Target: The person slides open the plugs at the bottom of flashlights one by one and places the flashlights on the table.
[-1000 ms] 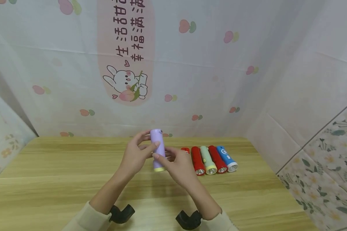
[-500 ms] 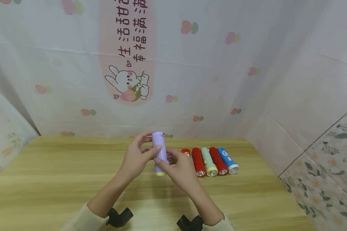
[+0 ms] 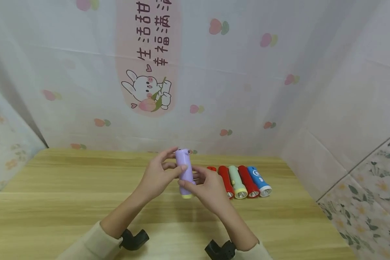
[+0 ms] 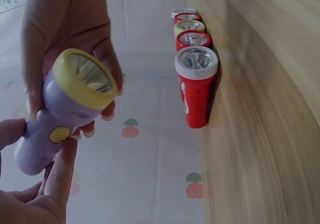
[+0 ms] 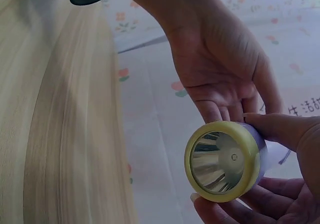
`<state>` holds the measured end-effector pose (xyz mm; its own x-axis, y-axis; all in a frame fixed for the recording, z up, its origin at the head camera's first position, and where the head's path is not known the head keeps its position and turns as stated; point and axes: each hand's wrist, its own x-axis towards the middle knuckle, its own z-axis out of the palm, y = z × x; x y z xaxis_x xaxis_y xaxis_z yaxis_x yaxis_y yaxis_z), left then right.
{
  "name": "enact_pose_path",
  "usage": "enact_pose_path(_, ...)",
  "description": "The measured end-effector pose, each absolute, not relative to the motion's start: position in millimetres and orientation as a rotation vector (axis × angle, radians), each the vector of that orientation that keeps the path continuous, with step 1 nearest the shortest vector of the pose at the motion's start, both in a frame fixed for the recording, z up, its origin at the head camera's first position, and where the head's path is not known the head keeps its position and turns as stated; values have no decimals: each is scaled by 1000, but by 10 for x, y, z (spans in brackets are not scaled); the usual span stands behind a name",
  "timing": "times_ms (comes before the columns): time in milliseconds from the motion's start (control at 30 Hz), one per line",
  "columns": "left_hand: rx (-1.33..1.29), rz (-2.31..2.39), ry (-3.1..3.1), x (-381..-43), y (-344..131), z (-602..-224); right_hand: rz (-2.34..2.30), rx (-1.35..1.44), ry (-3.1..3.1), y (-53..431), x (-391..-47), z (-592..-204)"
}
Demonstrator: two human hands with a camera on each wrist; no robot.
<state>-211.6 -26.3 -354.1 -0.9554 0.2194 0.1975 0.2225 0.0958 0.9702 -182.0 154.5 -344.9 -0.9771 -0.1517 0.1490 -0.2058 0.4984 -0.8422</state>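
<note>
Both hands hold a purple flashlight (image 3: 184, 169) above the table, its yellow-rimmed lens end pointing down and toward me. My left hand (image 3: 157, 175) grips the tail half, thumb across the barrel. Near the lens end, my right hand (image 3: 211, 187) pinches it between thumb and fingers. In the left wrist view a yellow switch (image 4: 59, 134) shows on the flashlight's side, with left fingertips touching close by. The right wrist view looks into the reflector (image 5: 217, 161), which appears unlit. Right of the hands lie several more flashlights in a row, among them a pale green flashlight (image 3: 237, 182).
The row also has a blue flashlight (image 3: 259, 180) with a white rim and a red flashlight (image 4: 196, 87) with a white rim. They lie on the wooden table (image 3: 84, 187). A patterned cloth (image 3: 195, 72) hangs behind the table's far edge.
The purple flashlight and both hands have shifted slightly right and a little down in the head view, while the whole scene also drifts right. The grip looks the same.
</note>
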Motion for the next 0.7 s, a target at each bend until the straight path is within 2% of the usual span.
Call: enact_pose_path(700, -563, -2091, -2322, -1967, -245, -3431, 1482, 390, -2734, 1641, -1719, -3391)
